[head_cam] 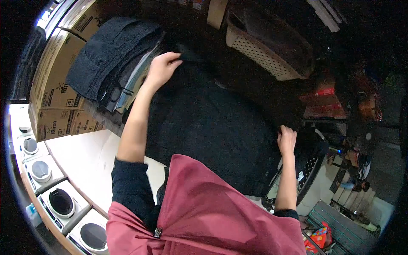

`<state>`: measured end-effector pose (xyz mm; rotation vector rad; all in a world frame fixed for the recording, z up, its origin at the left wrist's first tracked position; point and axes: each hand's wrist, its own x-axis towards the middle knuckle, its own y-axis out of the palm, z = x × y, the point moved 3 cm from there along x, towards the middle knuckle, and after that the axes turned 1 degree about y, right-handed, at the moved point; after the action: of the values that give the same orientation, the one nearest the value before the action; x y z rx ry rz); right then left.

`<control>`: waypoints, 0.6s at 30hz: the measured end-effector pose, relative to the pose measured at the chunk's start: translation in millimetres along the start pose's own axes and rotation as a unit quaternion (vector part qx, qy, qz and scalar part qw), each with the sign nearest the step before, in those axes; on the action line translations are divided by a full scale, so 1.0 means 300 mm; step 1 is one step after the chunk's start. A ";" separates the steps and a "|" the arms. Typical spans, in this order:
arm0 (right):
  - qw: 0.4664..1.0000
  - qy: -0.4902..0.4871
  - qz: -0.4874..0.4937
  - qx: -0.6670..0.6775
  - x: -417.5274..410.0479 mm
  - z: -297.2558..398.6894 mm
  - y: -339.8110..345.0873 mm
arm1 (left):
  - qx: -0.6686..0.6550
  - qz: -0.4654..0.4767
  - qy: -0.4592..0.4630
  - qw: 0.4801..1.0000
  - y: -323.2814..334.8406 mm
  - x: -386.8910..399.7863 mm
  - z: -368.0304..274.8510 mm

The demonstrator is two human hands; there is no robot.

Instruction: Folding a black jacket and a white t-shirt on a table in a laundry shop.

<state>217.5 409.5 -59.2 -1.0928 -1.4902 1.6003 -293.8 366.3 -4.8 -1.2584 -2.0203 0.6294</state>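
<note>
A large dark cloth (207, 134), probably a garment, spreads out in front of me. Thumb and fingers of my left hand (164, 68) pinch its far left part. At its right side my right hand (287, 140) has curled fingers gripping the edge. Deep shadow hides the cloth's far border and its exact kind. Close to the left of my left forearm stands a stack of folded clothes (118, 57), with dark pieces on top and lighter layers lower down.
Cardboard boxes (57, 76) are piled beyond the folded stack. A perforated plastic basket (258, 52) is at the far side, and a dark perforated basket (307, 169) stands by my right forearm. Front-loading machines (60, 202) line the left. Red packages (325, 105) are at right.
</note>
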 end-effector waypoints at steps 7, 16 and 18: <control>0.983 -0.036 -0.166 0.063 -0.505 0.064 0.041 | -0.202 0.078 -0.064 0.974 -0.265 -0.517 0.022; 0.994 0.077 -0.076 0.011 -0.617 0.292 0.153 | -0.324 -0.084 -0.315 0.888 -0.136 -0.728 0.185; 0.992 0.118 0.016 -0.035 -0.607 0.299 0.208 | -0.180 -0.019 -0.376 0.909 -0.120 -0.656 0.178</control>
<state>215.3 200.9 -98.9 -1.3035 -1.3842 1.3942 -293.1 170.0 -70.9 -1.2908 -2.8973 0.8375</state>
